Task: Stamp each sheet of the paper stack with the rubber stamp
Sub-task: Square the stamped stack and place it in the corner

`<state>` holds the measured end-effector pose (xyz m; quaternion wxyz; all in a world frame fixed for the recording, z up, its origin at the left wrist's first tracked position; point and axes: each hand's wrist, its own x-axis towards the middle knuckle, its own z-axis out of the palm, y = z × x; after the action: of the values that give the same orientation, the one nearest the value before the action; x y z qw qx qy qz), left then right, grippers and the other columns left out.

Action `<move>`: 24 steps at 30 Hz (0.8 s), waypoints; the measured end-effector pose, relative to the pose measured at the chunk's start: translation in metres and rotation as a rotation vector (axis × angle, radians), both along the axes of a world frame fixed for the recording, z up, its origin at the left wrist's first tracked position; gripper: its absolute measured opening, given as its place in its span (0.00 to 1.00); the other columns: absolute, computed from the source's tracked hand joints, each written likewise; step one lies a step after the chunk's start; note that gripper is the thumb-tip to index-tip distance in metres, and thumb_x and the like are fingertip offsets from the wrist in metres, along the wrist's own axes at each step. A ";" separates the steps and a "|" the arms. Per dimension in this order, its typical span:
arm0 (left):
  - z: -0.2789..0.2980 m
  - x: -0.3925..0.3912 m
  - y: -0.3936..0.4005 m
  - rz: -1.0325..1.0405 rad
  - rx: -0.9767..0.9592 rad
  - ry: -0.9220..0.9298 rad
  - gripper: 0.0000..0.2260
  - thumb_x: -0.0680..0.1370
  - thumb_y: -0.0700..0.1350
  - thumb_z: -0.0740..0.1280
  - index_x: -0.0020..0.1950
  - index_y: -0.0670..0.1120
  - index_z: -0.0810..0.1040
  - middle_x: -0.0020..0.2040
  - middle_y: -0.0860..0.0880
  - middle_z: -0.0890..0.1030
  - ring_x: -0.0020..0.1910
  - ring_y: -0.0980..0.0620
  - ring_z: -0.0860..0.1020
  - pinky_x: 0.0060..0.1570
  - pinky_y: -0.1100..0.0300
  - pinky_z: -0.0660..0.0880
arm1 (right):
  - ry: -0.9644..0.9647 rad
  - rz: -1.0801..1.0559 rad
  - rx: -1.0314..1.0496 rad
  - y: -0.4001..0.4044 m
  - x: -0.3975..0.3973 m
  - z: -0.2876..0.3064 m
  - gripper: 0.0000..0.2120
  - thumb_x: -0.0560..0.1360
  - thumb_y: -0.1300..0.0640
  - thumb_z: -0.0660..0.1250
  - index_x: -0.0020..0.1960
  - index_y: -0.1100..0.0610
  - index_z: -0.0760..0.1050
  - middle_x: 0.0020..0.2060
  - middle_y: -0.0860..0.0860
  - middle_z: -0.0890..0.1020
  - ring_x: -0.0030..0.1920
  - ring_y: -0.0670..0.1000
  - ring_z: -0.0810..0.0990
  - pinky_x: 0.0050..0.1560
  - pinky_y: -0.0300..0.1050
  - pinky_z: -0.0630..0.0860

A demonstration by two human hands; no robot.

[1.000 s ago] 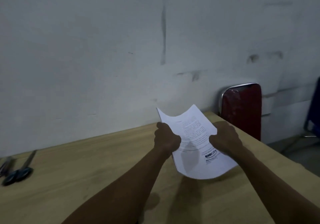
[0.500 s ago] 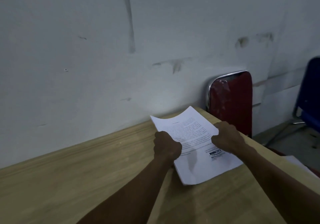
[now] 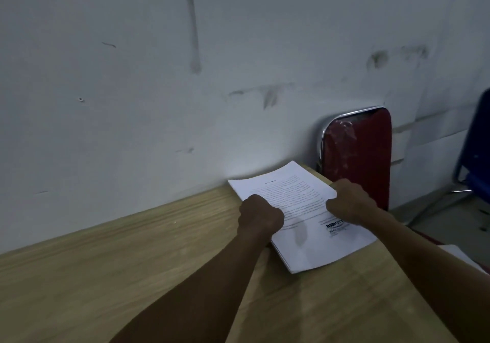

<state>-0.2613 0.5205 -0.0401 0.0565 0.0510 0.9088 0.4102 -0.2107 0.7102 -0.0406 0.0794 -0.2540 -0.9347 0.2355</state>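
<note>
Scuffed grey wall (image 3: 132,104) behind grainy wooden table (image 3: 106,276). Flat white printed stack (image 3: 299,210) near far right corner, gripped at both sides by left hand (image 3: 259,216) and right hand (image 3: 350,202).

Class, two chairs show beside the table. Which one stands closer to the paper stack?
The red chair, its chrome-edged backrest just behind the paper stack at the table's far corner. The blue chair stands further right, at the picture's edge.

A plain office room: wooden desk (image 3: 106,276), scuffed white wall (image 3: 238,51), padded chair (image 3: 358,157).
</note>
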 end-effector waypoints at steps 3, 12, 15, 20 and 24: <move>0.007 -0.001 -0.001 -0.047 -0.044 -0.025 0.07 0.69 0.43 0.65 0.35 0.47 0.68 0.35 0.50 0.72 0.45 0.45 0.79 0.45 0.57 0.80 | -0.021 0.004 0.001 0.004 -0.001 0.000 0.15 0.72 0.54 0.66 0.55 0.60 0.74 0.50 0.56 0.79 0.46 0.56 0.80 0.50 0.55 0.80; 0.017 0.011 -0.001 0.012 -0.078 -0.123 0.17 0.69 0.48 0.61 0.54 0.43 0.76 0.48 0.45 0.76 0.57 0.41 0.73 0.54 0.50 0.78 | 0.001 -0.020 0.043 0.004 0.004 0.000 0.24 0.73 0.54 0.64 0.67 0.60 0.70 0.61 0.58 0.76 0.57 0.60 0.75 0.58 0.57 0.76; 0.021 0.015 0.001 0.028 -0.023 -0.145 0.17 0.69 0.47 0.60 0.55 0.42 0.77 0.53 0.43 0.78 0.56 0.40 0.75 0.54 0.49 0.78 | 0.013 -0.017 0.018 0.001 0.002 0.001 0.24 0.73 0.56 0.64 0.68 0.60 0.69 0.63 0.59 0.75 0.60 0.60 0.74 0.60 0.57 0.74; 0.025 0.017 0.000 0.044 0.042 -0.174 0.16 0.68 0.44 0.61 0.53 0.41 0.77 0.54 0.42 0.79 0.56 0.40 0.76 0.55 0.49 0.78 | 0.044 -0.025 -0.013 0.001 0.002 0.001 0.21 0.74 0.57 0.63 0.66 0.61 0.70 0.59 0.58 0.77 0.55 0.59 0.76 0.56 0.57 0.77; 0.027 0.017 -0.001 0.027 0.047 -0.185 0.16 0.69 0.44 0.60 0.54 0.41 0.77 0.55 0.42 0.80 0.56 0.40 0.77 0.55 0.49 0.78 | 0.035 -0.029 0.016 0.001 0.003 -0.001 0.23 0.73 0.56 0.64 0.67 0.60 0.70 0.63 0.59 0.75 0.61 0.61 0.73 0.61 0.55 0.73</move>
<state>-0.2440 0.5191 -0.0129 0.1335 0.0017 0.8903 0.4353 -0.2081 0.7109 -0.0413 0.1013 -0.2626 -0.9313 0.2311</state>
